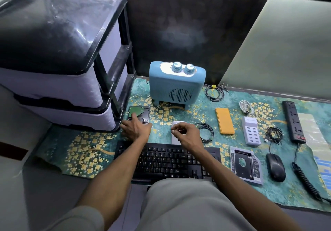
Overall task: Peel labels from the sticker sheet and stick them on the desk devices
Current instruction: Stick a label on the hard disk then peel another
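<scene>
Left hand [135, 129] lies flat on the hard drive [139, 113] — right hand [186, 133] pinches something tiny — no legible writing.

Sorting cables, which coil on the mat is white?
The coil behind the white charging hub, beside the black power strip; the other three coils are black.

Grey-and-black drawer unit [59, 80] at the floral mat's [86, 150] left end
</scene>
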### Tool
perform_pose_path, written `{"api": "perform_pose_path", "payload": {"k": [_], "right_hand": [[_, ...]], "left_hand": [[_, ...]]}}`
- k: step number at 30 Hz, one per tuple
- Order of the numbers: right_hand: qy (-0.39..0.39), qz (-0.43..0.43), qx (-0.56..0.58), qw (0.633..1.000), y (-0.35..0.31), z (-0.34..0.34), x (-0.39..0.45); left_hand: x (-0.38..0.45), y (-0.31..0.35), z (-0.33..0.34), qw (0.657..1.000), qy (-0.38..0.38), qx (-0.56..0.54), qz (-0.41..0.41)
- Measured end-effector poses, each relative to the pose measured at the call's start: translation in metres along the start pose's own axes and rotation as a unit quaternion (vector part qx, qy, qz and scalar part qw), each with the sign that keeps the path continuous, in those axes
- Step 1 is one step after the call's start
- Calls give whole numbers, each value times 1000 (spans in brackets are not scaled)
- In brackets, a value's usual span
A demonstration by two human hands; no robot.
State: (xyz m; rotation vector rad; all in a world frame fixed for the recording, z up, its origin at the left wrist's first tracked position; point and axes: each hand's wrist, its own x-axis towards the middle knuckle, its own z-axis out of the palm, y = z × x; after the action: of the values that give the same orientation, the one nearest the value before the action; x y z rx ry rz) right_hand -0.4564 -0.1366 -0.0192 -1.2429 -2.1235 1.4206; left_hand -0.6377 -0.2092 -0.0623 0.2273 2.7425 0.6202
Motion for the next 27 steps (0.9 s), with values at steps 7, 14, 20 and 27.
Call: {"api": "perform_pose_path", "payload": {"k": [7, 14, 20, 27], "right_hand": [[-45, 62, 200, 977, -32, 17, 22], [-91, 63, 267, 957, -59, 43, 31], [-74, 66, 277, 956, -58, 46, 34], [-62, 75, 217, 971, -47, 45, 33]], "left_hand": [[-11, 16, -45, 715, -146, -646, -223], [-24, 2, -49, 525, -373, -757, -110], [-25, 2, -45, 545, -386, -735, -118], [-22, 4, -41, 568, -363, -726, -138]]}}
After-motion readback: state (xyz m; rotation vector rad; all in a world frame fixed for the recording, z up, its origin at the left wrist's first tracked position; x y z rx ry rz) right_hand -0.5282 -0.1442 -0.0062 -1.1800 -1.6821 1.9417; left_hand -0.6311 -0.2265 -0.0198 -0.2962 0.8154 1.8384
